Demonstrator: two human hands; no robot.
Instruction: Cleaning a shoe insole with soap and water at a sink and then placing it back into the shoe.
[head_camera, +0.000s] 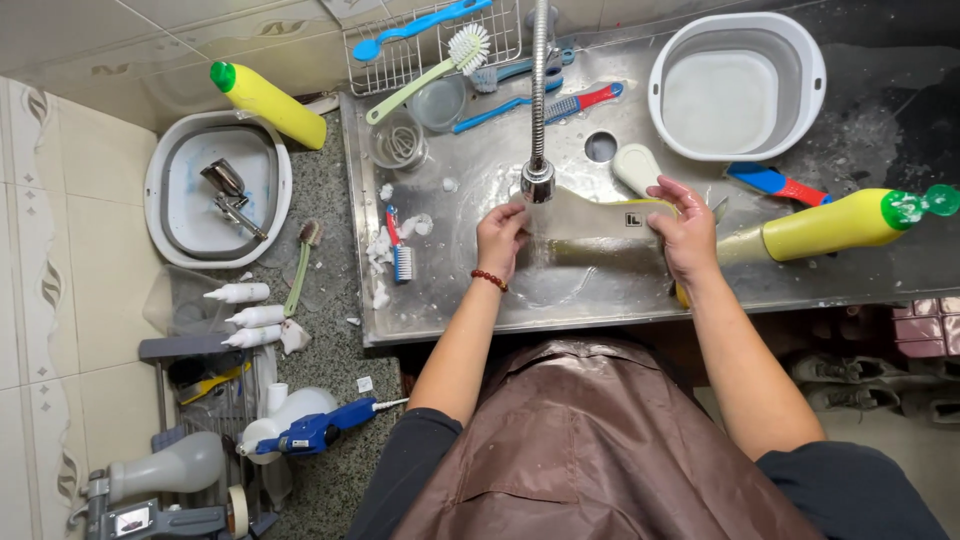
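Both hands are on a pale insole (590, 222), stretched flat over the wet steel sink (600, 290) right under the hose faucet (538, 180). The left hand (500, 238) pinches one end, the right hand (685, 235) grips the other. Water seems to be running over the insole, so rinsing looks underway, not finished. A blue-bristled toothbrush (398, 245) lies just left among soap scraps, a yellow bottle (835, 225) lies to the right, and the grey basin (738, 85) stands beyond.
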